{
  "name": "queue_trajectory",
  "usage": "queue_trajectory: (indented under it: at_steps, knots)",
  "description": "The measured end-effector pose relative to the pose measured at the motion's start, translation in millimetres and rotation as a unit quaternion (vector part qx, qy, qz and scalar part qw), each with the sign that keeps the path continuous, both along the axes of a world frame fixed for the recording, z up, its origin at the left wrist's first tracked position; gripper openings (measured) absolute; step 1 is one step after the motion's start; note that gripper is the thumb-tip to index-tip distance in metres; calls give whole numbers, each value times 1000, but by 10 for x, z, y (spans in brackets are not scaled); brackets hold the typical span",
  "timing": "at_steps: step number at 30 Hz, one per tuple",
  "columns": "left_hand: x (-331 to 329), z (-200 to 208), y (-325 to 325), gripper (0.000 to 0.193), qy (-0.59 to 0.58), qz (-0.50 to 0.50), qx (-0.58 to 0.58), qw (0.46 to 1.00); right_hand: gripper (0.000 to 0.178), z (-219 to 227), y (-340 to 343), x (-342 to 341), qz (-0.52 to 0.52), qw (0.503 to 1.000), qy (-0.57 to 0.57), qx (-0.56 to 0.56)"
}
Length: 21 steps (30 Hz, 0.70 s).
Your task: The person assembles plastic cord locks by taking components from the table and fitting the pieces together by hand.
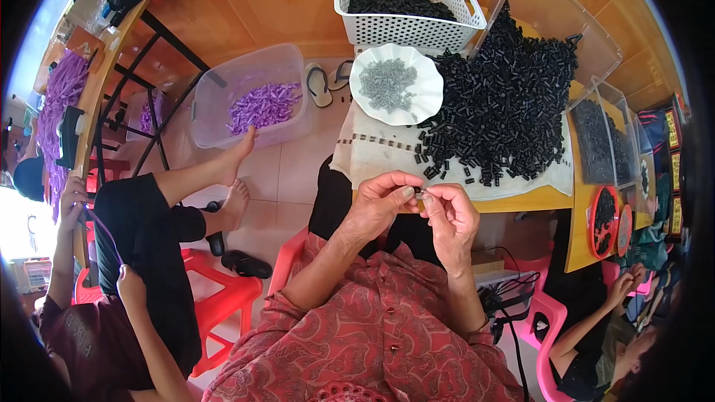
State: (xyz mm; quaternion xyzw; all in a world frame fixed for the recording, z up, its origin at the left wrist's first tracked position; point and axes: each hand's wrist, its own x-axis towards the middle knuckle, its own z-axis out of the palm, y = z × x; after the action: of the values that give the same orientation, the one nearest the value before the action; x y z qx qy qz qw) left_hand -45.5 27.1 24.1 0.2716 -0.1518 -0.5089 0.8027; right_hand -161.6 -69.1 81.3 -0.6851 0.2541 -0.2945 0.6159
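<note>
My left hand (378, 205) and my right hand (453, 222) meet just in front of the table's near edge, both closed in a pinch. Between their fingertips is a small black plastic piece (418, 193), mostly hidden by the thumbs and fingers. A big heap of similar small black pieces (499, 115) lies beyond my hands on a white cloth (376, 150). To the heap's left stands a white scalloped dish (430, 97), which holds many tiny clear or grey parts (387, 83).
A white perforated basket (406, 30) of black pieces stands at the back. A clear bin (212, 115) with purple pieces sits on the floor at left. Co-workers sit on both sides, one beside a red stool (231, 299). Red round trays (593, 219) stand at right.
</note>
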Motion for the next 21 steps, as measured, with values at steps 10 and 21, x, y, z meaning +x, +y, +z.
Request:
queue_trajectory:
  at_steps: [10, 21]
  knots:
    - [4, 67, 33, 18, -131, 2, 84, 988, 7, -55, -49, -12, 9, 994, 29, -110]
    - [29, 84, 67, 15, -194, 12, 69, 979, 6, 72, -78, -24, 51, 985, 76, -147]
